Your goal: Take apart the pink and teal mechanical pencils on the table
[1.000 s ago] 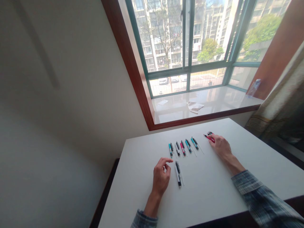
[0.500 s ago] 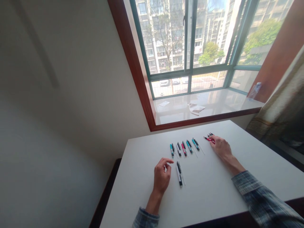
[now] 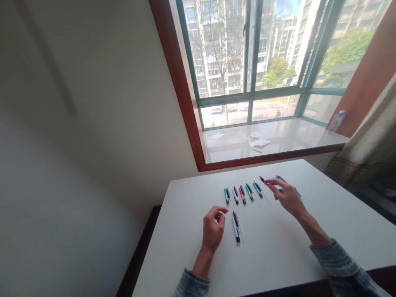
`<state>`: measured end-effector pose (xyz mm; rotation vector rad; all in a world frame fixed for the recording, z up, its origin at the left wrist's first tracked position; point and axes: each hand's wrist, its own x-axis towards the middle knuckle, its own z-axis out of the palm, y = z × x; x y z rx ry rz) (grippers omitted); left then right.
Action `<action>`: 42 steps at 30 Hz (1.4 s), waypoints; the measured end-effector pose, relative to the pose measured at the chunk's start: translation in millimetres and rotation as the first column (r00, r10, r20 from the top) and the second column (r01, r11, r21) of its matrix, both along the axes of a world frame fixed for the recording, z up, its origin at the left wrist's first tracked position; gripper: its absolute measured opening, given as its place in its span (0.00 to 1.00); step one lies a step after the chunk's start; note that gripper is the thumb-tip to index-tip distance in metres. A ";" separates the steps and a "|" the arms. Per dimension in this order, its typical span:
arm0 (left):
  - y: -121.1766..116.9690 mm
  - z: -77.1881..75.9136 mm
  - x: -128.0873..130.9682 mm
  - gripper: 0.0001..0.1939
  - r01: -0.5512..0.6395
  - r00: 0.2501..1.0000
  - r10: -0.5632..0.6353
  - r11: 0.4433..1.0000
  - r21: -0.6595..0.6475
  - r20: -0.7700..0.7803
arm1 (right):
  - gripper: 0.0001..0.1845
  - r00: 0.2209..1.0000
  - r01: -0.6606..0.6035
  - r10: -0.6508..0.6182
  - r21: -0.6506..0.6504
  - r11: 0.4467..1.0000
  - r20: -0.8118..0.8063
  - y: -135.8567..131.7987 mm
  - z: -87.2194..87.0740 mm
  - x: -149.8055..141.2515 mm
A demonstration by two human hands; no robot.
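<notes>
My right hand [image 3: 289,198] pinches a red-and-black pen [image 3: 263,180] between thumb and fingertips, its black end pointing up and left. Behind that hand lie several more pens [image 3: 281,179], partly covered by it. My left hand [image 3: 214,227] rests near the table's middle, holding nothing, fingers bent and index finger apart from the thumb. Just right of it lies a white pen in parts [image 3: 236,229], with a black piece and a thin refill alongside. Farther back is a row of disassembled pens: teal [image 3: 226,197], white [image 3: 236,196], red [image 3: 242,195], and two more teal ones [image 3: 249,192].
The white table [image 3: 173,255] stands against the wall and window sill [image 3: 222,152]. On the sill are a crumpled cloth [image 3: 258,143], a flat white paper [image 3: 216,136] and a clear bottle [image 3: 336,122]. A curtain [image 3: 355,152] hangs at the right.
My right hand has lifted the red-and-black pen from the pile and moved slightly left toward the row. My left hand keeps its place and pose. The view has shifted slightly.
</notes>
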<state>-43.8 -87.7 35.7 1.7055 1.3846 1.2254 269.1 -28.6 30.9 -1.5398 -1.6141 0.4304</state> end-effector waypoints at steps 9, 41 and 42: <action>6.0 -1.3 3.8 0.18 0.240 0.922 -0.178 0.959 -0.149 0.343 | 0.13 0.777 -0.575 0.567 0.055 0.816 -0.273 -48.3 49.7 -107.2; 71.1 10.7 18.6 0.14 0.113 0.976 -0.092 0.988 0.101 -0.199 | 0.32 0.876 -0.481 0.483 0.075 0.874 -0.009 42.1 -6.8 -80.8; 71.0 9.0 19.0 0.13 0.114 0.972 -0.092 0.989 0.090 -0.218 | 0.33 0.873 -0.483 0.486 0.071 0.873 -0.029 42.8 -8.1 -80.9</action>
